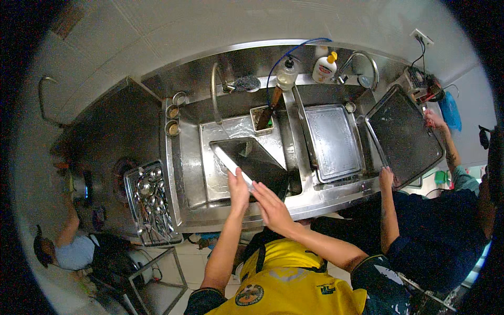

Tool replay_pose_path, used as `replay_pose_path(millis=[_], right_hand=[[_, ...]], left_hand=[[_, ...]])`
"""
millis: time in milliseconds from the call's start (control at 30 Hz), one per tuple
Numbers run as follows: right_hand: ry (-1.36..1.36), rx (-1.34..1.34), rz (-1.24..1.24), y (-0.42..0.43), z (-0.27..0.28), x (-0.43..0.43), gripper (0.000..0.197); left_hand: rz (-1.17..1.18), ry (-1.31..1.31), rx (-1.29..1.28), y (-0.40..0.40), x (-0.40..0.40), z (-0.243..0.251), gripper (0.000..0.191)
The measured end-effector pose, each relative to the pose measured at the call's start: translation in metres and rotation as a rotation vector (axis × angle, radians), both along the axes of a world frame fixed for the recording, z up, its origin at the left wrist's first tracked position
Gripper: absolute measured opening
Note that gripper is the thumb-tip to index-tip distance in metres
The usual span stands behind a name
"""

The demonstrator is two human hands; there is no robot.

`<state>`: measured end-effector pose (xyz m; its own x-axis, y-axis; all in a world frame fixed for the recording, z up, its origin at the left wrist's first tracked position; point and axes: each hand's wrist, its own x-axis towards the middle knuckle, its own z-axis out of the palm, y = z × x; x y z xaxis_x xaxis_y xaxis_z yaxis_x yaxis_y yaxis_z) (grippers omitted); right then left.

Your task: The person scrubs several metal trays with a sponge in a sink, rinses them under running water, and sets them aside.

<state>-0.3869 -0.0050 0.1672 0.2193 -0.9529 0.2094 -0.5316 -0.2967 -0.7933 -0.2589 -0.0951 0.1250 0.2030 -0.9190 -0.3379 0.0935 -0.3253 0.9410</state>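
A dark flat tray (260,161) is tilted in the left sink basin, its pale long rim facing up toward me. My left hand (238,191) grips that rim, thumb on top. Against the same rim, close beside it, rest the straight fingers of my right hand (273,208); its palm side is hidden. Under the dark tray lies a larger steel tray (210,169), wet on its surface. The left faucet (214,92) arches over it, with what looks like a thin stream falling. A small basket (262,119) with a brown-handled utensil stands at the steel tray's far side.
Another steel tray (334,141) lies in the right basin. At right, a co-worker's hands hold a large dark tray (405,138). Soap bottles (286,75) and a wire scrubber (247,83) line the back ledge. A cutlery tray (151,204) sits left, near another person (75,248).
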Motion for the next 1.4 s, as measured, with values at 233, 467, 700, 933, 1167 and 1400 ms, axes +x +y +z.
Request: replay_pose_path(millis=[233, 467, 700, 933, 1167, 1400], right_hand=[[-0.216, 0.072, 0.081, -0.075, -0.036, 0.053, 0.048], [-0.185, 0.285, -0.196, -0.232, -0.067, 0.127, 0.053], [-0.329, 0.370, -0.523, -0.344, -0.087, 0.105, 0.043], [-0.133, 0.379, -0.388, -0.295, -0.083, 0.117, 0.060], [-0.062, 0.585, -0.418, -0.358, -0.250, 0.041, 0.049], [0.074, 0.397, -0.566, -0.283, -0.228, 0.081, 0.054]], left_hand=[[-0.005, -0.103, 0.095, -0.074, 0.055, -0.021, 0.040], [-0.120, -0.172, 0.198, -0.155, 0.077, 0.017, 0.077], [-0.316, -0.514, 0.185, -0.191, 0.072, 0.034, 0.057], [-0.246, -0.407, 0.088, -0.194, 0.066, 0.019, 0.044], [-0.201, -0.549, 0.066, -0.188, 0.061, 0.004, 0.039], [-0.145, -0.595, 0.030, -0.184, 0.071, -0.005, 0.039]])
